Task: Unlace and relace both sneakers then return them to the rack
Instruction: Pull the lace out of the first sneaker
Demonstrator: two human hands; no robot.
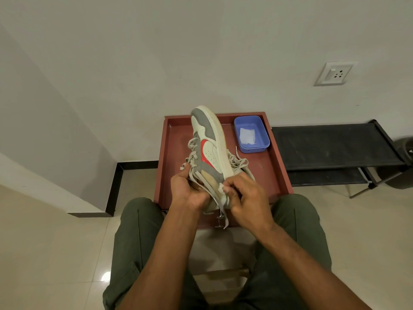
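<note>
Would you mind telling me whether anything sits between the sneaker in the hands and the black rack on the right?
Nothing visible blocks it. The sneaker is held above the red tray; the blue tub sits lower in the tray, and the rack top looks bare.

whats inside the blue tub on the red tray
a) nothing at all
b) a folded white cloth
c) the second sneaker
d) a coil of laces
b: the blue tub at the far right of the red tray holds only a white cloth lying flat on its bottom.
</note>
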